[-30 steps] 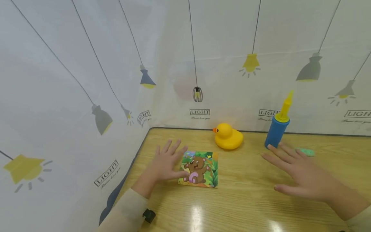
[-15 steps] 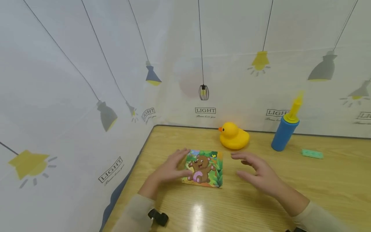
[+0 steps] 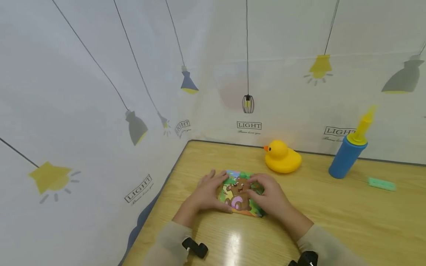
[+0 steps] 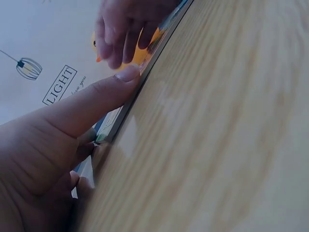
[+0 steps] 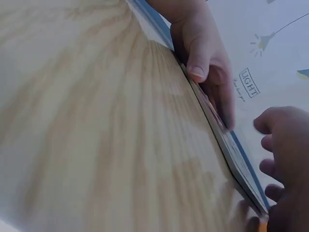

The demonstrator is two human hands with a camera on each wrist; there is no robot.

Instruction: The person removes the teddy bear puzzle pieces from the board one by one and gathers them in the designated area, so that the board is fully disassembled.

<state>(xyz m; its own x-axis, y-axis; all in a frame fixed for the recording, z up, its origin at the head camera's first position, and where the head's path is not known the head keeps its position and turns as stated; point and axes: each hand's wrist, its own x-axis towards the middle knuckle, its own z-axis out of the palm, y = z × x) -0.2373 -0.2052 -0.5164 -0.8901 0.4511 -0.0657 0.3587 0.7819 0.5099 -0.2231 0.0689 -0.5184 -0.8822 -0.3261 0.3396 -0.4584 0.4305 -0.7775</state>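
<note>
A thin square picture board [image 3: 240, 194] with a cartoon bear lies flat on the wooden table. At its left side is my left hand [image 3: 209, 193], fingers spread and fairly straight. In the left wrist view the left thumb [image 4: 104, 96] reaches along the board's near edge, its tip right at the rim. My right hand [image 3: 271, 194] overlaps the board's right part in the head view, its fingers loosely bent. In the right wrist view a gap shows between the right thumb [image 5: 270, 118] and the board [image 5: 231, 150]; nothing is in that hand.
Behind the board sits a yellow rubber duck [image 3: 283, 158]. A blue hand pump [image 3: 347, 157] with a yellow nozzle stands to the right, and a small green block [image 3: 381, 184] lies beyond it. A lamp-printed sheet [image 3: 213, 111] borders the table's back and left.
My right hand has come left from beside the pump to over the board. The left hand has closed in on the board's left side. The head view has shifted right.
</note>
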